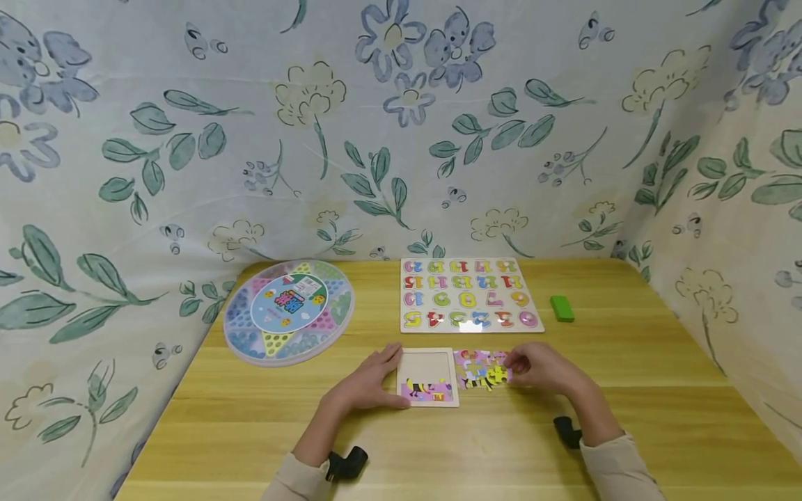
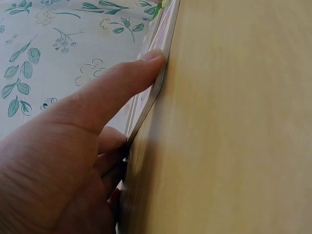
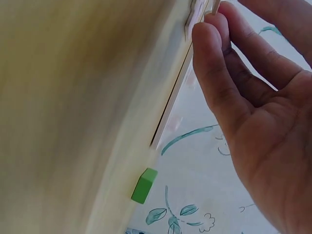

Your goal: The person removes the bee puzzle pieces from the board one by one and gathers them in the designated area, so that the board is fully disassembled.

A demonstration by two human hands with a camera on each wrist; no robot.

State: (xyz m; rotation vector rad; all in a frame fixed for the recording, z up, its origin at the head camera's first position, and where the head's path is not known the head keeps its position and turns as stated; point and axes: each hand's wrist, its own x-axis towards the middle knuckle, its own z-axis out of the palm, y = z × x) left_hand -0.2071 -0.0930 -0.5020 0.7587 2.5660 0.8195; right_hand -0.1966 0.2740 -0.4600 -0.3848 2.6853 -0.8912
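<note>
In the head view my left hand grips the left side of a square wooden puzzle tray, its thumb at the lower corner and its fingers at the upper one. A strip of joined pieces with a bee picture fills the tray's bottom; bare wood shows above. My right hand pinches a puzzle piece, seen edge-on in the right wrist view, between thumb and fingertips. Beside the tray's right edge lies a cluster of loose jigsaw pieces in pink, yellow and black, partly behind the right fingers.
A number puzzle board lies behind the tray. To its right is a green block. A round Chinese-checkers style board lies at the back left. Patterned cloth hangs behind the wooden table.
</note>
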